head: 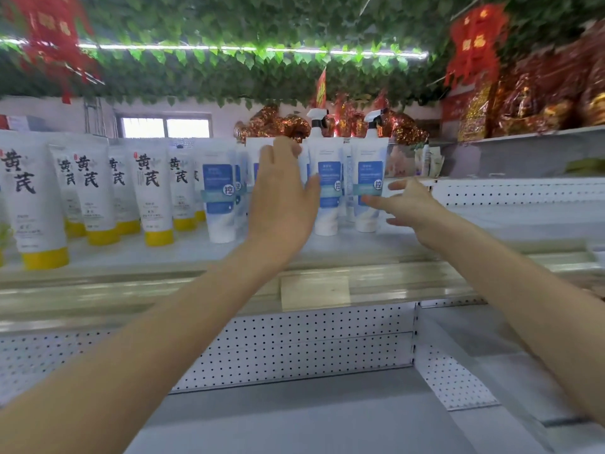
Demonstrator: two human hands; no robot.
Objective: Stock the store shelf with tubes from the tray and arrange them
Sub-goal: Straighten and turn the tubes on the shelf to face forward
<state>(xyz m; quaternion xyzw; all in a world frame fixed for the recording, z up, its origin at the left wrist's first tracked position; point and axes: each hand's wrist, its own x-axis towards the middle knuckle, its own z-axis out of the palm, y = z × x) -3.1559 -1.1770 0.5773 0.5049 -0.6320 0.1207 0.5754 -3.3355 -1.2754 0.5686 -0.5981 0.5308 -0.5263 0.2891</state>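
Note:
White tubes with blue labels stand cap-down on the upper shelf (327,247). My left hand (281,194) is raised against one blue-label tube (253,158): the fingers reach over its top edge, the thumb lies on its right side, and the palm hides most of it. More such tubes stand at left (218,191), right of the thumb (328,188) and furthest right (370,181). My right hand (409,204) is spread, fingers straight, with fingertips at the lower side of the rightmost tube. No tray is in view.
White tubes with yellow caps (152,191) fill the left of the shelf. Two spray bottles (317,124) stand behind the blue tubes. Red and gold gift packs (540,93) sit on the higher shelf at right. Below is a bare lower shelf (311,414) with a perforated back panel.

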